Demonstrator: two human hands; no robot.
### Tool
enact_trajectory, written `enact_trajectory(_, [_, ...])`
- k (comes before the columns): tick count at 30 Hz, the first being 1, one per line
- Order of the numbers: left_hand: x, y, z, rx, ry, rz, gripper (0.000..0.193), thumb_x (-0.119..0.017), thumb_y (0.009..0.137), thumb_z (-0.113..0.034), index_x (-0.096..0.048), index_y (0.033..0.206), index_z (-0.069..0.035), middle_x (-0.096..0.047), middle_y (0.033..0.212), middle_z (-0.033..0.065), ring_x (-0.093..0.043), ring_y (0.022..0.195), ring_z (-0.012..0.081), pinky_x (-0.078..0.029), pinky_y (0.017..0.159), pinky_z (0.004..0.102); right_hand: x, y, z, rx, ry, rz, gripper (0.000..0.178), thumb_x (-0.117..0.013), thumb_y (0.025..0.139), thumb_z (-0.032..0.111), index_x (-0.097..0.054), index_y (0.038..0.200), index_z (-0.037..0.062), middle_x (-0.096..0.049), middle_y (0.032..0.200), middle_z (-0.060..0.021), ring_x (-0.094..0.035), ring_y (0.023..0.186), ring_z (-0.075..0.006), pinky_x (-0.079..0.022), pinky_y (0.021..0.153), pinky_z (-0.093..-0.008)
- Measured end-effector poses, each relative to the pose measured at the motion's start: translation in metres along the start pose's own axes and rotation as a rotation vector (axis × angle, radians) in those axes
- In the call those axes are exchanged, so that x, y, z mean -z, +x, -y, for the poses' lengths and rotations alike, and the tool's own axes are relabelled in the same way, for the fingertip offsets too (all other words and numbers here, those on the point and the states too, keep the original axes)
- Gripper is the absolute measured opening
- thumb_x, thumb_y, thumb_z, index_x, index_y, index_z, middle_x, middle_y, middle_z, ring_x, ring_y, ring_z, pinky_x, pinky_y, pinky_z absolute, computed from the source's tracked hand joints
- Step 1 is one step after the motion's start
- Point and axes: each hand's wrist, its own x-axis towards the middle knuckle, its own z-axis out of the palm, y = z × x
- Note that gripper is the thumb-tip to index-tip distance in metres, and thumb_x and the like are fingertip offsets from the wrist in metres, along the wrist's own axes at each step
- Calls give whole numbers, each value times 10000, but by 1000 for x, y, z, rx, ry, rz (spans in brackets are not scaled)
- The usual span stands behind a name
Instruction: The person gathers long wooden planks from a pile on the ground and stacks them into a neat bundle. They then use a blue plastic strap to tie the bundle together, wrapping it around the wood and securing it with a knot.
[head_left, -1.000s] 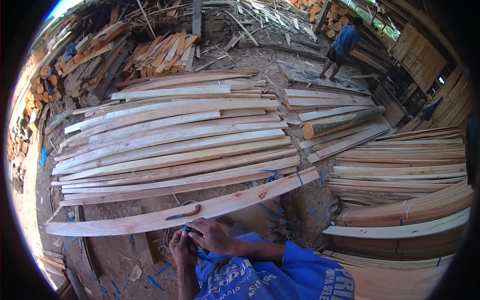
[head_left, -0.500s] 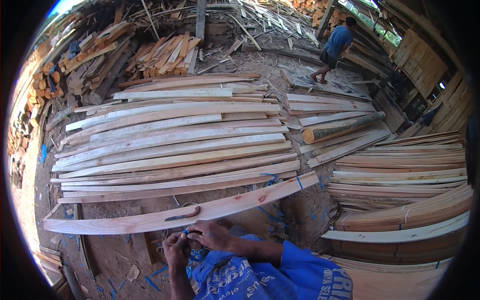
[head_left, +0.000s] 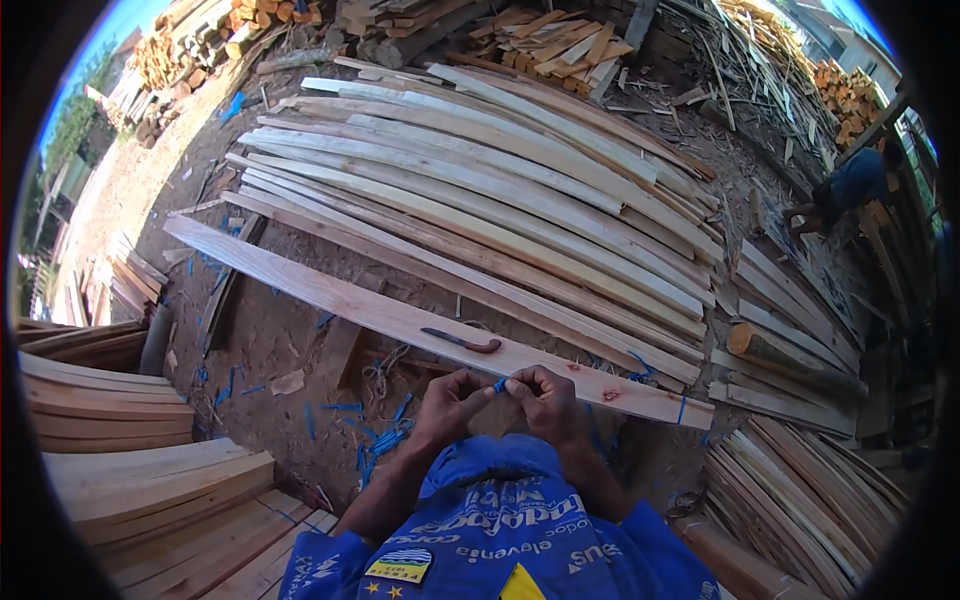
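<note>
Fingers pinched, my left hand (head_left: pixel 450 405) and my right hand (head_left: pixel 545 400) meet in front of my body. Between them is a small bit of blue plastic strip (head_left: pixel 500 384), gripped from both sides. Just beyond the hands a long pale plank (head_left: pixel 350 300) lies across the ground, with a blue strip (head_left: pixel 682 410) around its right end. A knife (head_left: pixel 462 340) with a curved brown handle rests on the plank, its dark blade pointing left.
Many long boards (head_left: pixel 480 210) lie side by side beyond the plank. Stacked boards (head_left: pixel 110 410) stand at the left, more boards (head_left: pixel 800 500) at the right. A log (head_left: pixel 790 355) lies at the right. Blue scraps (head_left: pixel 380 445) litter the dirt. Another person (head_left: pixel 850 185) is at far right.
My view has swung left, so the plank now slants down to the right. Both hands stay together on the blue strip. The other person now appears farther right and leans forward.
</note>
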Motion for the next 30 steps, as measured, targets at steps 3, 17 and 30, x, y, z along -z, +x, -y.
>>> enact_trajectory(3, [-7,-11,-8,-108,64,-78,196,-668,813,-118,-649,947,24,-653,813,45,-576,739,84,-470,659,224,-5,-7,8,90,-159,-48,129,-626,834,103,-607,825,-24,-595,623,-44,-549,530,-71,-442,478,-215])
enact_trajectory(17, [10,-7,2,-416,598,-72,141,-593,834,-131,-617,834,8,-580,745,154,-592,684,288,-454,611,358,2,10,5,-121,-225,416,323,-554,892,242,-576,1079,-21,-637,828,-112,-607,724,-154,-476,666,-280])
enact_trajectory(30, [54,38,33,-734,782,-497,375,-560,878,-203,-464,568,-15,-451,469,156,-439,379,273,-330,410,381,-69,-5,-23,394,-658,254,243,-488,859,205,-512,717,9,-561,584,-208,-577,558,-390,-458,530,-470])
